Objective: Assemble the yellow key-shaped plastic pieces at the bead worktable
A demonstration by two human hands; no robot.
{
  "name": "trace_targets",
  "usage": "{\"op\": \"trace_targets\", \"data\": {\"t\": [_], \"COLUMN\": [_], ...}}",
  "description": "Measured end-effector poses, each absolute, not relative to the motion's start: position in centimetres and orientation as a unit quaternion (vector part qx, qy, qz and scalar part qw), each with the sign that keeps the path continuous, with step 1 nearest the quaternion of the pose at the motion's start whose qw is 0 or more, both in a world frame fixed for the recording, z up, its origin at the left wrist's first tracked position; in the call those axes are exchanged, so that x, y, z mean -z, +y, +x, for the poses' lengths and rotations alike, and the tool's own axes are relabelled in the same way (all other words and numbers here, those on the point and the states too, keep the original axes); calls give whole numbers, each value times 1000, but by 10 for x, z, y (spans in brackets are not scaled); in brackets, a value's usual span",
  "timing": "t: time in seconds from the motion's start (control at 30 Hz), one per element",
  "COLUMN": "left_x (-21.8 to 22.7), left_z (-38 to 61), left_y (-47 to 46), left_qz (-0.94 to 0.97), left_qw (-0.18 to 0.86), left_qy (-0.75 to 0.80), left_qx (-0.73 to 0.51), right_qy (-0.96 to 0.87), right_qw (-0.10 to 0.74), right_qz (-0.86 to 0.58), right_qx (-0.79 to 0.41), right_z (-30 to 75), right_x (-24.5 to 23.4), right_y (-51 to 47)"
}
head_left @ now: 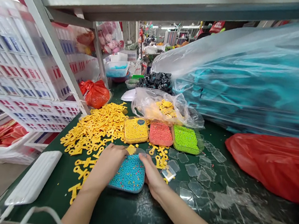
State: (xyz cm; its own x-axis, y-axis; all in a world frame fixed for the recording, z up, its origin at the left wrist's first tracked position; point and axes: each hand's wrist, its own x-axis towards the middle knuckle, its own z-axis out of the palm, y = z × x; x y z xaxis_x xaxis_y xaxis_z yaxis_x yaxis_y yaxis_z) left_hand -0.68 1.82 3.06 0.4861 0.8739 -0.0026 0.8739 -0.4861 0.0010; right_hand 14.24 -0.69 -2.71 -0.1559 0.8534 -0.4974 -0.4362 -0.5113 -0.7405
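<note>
A clear square tub of blue beads [128,174], speckled with a few other colours, is between my hands near the middle of the table. My left hand [111,161] wraps over its left side, with the fingertips hidden at the far edge. On the opposite side my right hand [150,166] grips the rim, thumb along the top. Just beyond stand three similar tubs, of yellow beads [135,131], red beads [160,134] and green beads [186,139]. Yellow plastic pieces [99,124] lie heaped to the left, some loose beside my left wrist.
Small clear plastic squares [198,175] are scattered to the right. A white power bank [34,178] with a cable lies at left. Behind are a clear bag of yellow pieces [166,108], a red bag [97,93] and a large bag of teal material [257,84]. A metal shelf post [52,40] slants at left.
</note>
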Motion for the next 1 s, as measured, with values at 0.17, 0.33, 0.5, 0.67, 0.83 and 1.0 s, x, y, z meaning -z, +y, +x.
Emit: {"op": "trace_targets", "data": {"t": [0.17, 0.33, 0.5, 0.67, 0.83, 1.0], "left_x": [-31, -31, -32, -26, -22, -25], "left_z": [-21, -19, 1, 12, 12, -5], "left_y": [17, 14, 12, 11, 14, 19], "left_qz": [835, 847, 878, 877, 875, 867], "left_qw": [32, 71, 174, 247, 248, 186], "left_qy": [548, 519, 431, 402, 407, 446], "left_qx": [-19, -93, -117, -86, -83, -118], "right_qy": [-219, -213, -209, -252, -261, -261], "right_qw": [451, 463, 464, 489, 488, 489], "right_qz": [-482, -489, -504, -491, -460, -462], "right_qx": [-718, -708, -698, -675, -694, -693], "right_z": [144, 144, 144, 142, 142, 144], "right_x": [28, 29, 30, 33, 34, 32], "right_y": [-3, -1, -1, -2, -4, -3]}}
